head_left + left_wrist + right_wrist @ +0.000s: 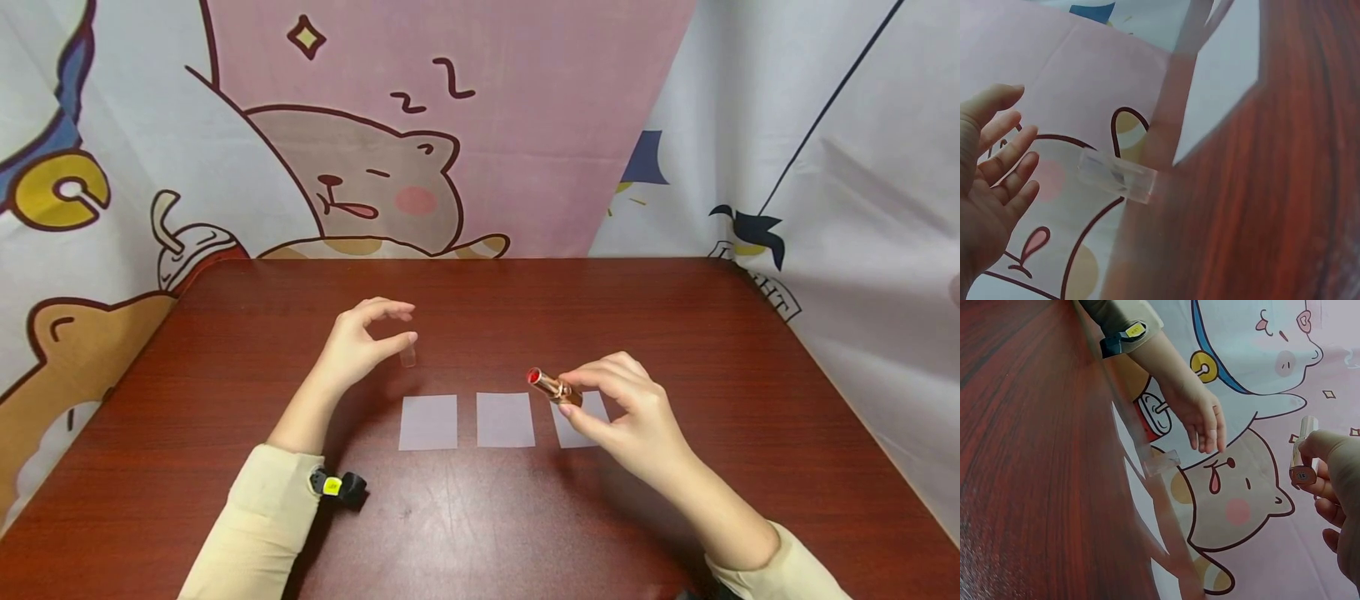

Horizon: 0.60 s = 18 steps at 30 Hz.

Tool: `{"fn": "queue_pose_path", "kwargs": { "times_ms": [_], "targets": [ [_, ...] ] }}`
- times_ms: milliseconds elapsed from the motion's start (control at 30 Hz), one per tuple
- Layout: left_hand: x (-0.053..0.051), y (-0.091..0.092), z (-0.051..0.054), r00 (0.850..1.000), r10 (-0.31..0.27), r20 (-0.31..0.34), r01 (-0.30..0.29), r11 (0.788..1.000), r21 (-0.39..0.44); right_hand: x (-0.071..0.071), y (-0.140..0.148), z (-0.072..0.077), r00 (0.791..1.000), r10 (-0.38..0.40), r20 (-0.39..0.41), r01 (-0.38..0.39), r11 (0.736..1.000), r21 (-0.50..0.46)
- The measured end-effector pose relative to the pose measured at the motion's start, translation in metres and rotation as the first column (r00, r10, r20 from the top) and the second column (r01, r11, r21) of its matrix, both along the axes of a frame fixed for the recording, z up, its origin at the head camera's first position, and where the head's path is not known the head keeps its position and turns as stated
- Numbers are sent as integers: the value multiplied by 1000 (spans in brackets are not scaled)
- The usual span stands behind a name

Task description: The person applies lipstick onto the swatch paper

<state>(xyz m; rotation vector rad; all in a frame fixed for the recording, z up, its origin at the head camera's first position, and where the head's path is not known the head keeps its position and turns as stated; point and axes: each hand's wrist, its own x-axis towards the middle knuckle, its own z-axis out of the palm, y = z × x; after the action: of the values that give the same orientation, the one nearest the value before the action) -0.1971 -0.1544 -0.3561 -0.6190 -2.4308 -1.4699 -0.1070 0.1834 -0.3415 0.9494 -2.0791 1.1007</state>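
My right hand [633, 417] pinches a lipstick [553, 386] by its base between thumb and fingers, above the right-hand paper. The gold tube is uncapped and tilted to the left, with red showing at its end; the right wrist view shows the flat bottom of the lipstick [1302, 475]. A clear cap [408, 357] stands upright on the table, see-through in the left wrist view. Just above and beside it is my left hand [360, 337], thumb and fingers spread apart with nothing between them. In the left wrist view a gap separates the left hand [994, 175] from the cap [1116, 175].
Three white paper squares lie in a row on the brown table [465, 533]: a left one [428, 423], a middle one [506, 420] and a right one [595, 408] partly covered by the right hand. A cartoon-printed cloth [555, 125] hangs behind the table.
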Motion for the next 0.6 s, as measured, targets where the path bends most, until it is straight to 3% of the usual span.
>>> {"fn": "queue_pose_path", "kwargs": {
  "times_ms": [300, 433, 600],
  "targets": [
    [4, 8, 7, 999, -17, -31, 19, 998, 63, 0, -2, 1, 1000, 8, -2, -8, 1000, -4],
    [12, 16, 17, 999, -34, 13, 32, 994, 104, 0, -2, 0, 1000, 10, -2, -10, 1000, -7],
    [28, 28, 37, 994, -86, 69, 73, 982, 173, 1, -2, -1, 1000, 8, -3, -8, 1000, -8]
  ]
}}
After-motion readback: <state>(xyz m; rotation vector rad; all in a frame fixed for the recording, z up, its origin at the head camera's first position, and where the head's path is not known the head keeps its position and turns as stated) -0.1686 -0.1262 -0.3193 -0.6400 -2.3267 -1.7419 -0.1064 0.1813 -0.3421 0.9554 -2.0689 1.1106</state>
